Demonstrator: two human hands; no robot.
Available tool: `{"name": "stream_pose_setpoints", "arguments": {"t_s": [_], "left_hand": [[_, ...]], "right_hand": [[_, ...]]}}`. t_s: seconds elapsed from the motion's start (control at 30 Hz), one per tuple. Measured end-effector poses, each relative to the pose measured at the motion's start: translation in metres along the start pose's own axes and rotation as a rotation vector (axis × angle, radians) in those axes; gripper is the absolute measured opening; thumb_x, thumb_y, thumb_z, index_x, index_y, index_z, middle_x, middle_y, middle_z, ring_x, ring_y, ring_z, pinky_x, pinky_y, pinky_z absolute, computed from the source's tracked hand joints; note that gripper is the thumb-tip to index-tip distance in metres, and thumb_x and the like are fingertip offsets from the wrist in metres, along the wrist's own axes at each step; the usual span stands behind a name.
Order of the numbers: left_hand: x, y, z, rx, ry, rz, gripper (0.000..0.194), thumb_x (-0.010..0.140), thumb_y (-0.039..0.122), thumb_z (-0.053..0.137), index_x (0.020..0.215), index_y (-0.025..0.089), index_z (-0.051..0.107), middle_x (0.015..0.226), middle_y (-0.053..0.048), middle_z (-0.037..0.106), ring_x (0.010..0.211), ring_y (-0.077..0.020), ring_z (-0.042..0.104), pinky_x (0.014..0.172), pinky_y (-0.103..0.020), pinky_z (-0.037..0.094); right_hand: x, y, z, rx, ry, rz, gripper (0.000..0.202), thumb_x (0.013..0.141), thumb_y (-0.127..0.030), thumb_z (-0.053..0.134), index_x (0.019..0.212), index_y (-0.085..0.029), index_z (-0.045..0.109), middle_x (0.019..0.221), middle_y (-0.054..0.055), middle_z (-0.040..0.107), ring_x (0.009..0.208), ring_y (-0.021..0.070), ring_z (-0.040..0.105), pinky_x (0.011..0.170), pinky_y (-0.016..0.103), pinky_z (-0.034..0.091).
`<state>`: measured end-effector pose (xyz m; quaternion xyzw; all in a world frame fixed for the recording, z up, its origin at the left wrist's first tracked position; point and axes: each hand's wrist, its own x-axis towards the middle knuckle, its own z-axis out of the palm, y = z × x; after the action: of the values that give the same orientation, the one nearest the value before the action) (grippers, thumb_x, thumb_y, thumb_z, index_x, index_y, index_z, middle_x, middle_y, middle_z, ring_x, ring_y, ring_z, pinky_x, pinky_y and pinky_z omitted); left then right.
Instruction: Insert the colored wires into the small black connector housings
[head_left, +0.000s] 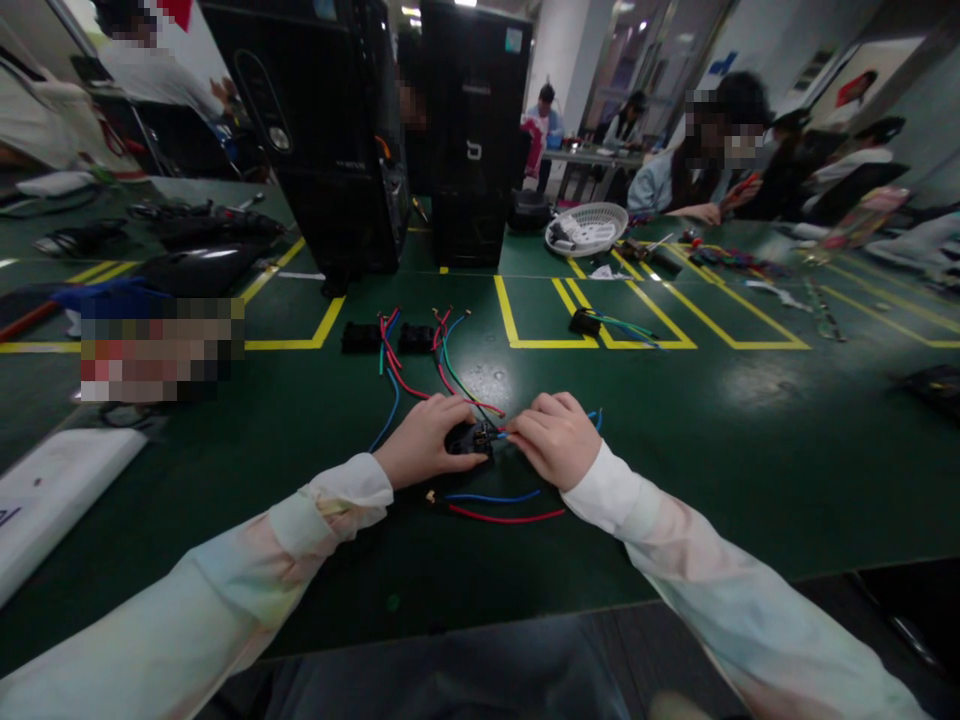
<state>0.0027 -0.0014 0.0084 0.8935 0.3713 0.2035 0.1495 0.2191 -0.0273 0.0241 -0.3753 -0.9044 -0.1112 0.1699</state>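
My left hand (420,442) is closed around a small black plastic housing (466,440), with metal contacts showing on its right side. Close by on the right, my right hand (553,440) pinches thin wires (501,434) at that side of the housing; whether they are attached is too small to tell. Blue wire ends (598,420) stick out beyond the right hand. Nearer me lie a loose blue wire (491,497) with a brass terminal (430,497) and a red wire (510,519). Past my hands sit two more black housings (362,338) with red, blue and green wires.
On the green table (712,450), yellow tape marks out boxes. Another black housing (584,322) with wires lies at right. Two black computer towers (469,130) stand behind, beside a white basket (589,232). A white case (67,490) is at left. A co-worker (675,190) sits opposite.
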Motion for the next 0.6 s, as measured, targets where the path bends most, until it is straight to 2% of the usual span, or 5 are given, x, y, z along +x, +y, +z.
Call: {"name": "stream_pose_setpoints", "arguments": {"t_s": [0.27,0.43,0.6], "left_hand": [[0.001,0.000,0.000,0.029,0.002,0.005,0.032,0.069,0.045,0.062,0.082,0.019,0.050,0.090,-0.003,0.054,0.081,-0.0199,0.046,0.072,-0.032,0.037],[0.002,-0.001,0.001,0.021,0.001,0.009,0.032,0.069,0.045,0.062,0.083,0.018,0.050,0.089,-0.002,0.054,0.080,-0.0192,0.046,0.072,-0.032,0.037],[0.001,-0.001,0.001,0.014,-0.001,-0.010,0.033,0.068,0.047,0.062,0.081,0.019,0.050,0.089,-0.002,0.054,0.080,-0.0196,0.046,0.072,-0.032,0.037]], "right_hand": [[0.001,-0.007,-0.009,-0.099,0.052,-0.020,0.022,0.091,-0.025,0.040,0.082,-0.020,0.060,0.070,0.002,0.060,0.075,0.0166,0.040,0.070,0.033,0.023],[0.003,-0.007,-0.010,-0.110,0.086,-0.018,0.019,0.091,-0.023,0.041,0.086,-0.022,0.060,0.075,0.001,0.061,0.079,0.0165,0.042,0.075,0.034,0.024],[0.003,-0.001,0.000,0.056,-0.013,0.044,0.020,0.090,-0.027,0.042,0.084,-0.017,0.059,0.075,0.005,0.061,0.074,0.0159,0.048,0.066,0.029,0.029]]}}
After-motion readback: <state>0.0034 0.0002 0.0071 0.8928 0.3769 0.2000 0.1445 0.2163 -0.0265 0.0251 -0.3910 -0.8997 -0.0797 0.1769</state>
